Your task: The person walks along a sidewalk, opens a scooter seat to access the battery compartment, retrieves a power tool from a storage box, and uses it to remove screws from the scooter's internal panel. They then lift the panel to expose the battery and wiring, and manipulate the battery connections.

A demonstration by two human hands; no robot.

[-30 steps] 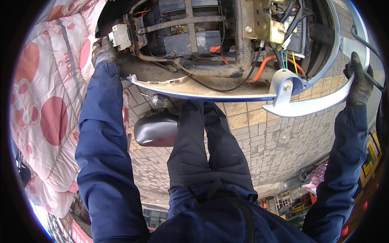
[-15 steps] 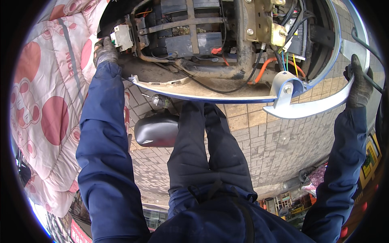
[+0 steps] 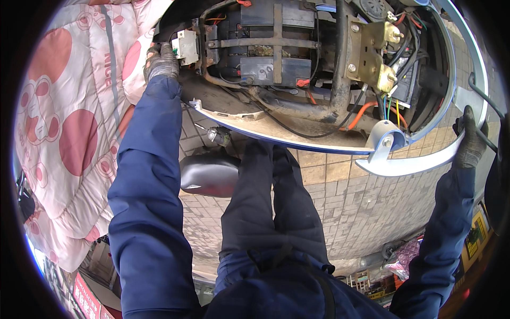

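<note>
An electric scooter's open body shell (image 3: 297, 142), blue-edged, lies before me with dark batteries (image 3: 275, 71) strapped inside it. My left hand (image 3: 161, 64), in a dark grey glove, is closed at the shell's left end, right beside a white boxy switch (image 3: 186, 48). What its fingers grip is hidden by the hand and the dark edge there. At the far right my right hand (image 3: 472, 141), gloved too, is wrapped round the silver grab rail (image 3: 419, 168), which curves along the scooter's rear.
A pink quilted cover (image 3: 69, 133) with red spots hangs at the left. Below the shell are a black mirror-like housing (image 3: 210, 174) and a metal lock cylinder (image 3: 217, 136). Loose wires (image 3: 390, 109) and a brass-coloured bracket (image 3: 372, 56) sit inside the rear part. Paving bricks (image 3: 361, 212) lie underneath.
The scooter and the quilted cover sit further right and lower in the picture, as the view has shifted. Both hands keep their places on the scooter.
</note>
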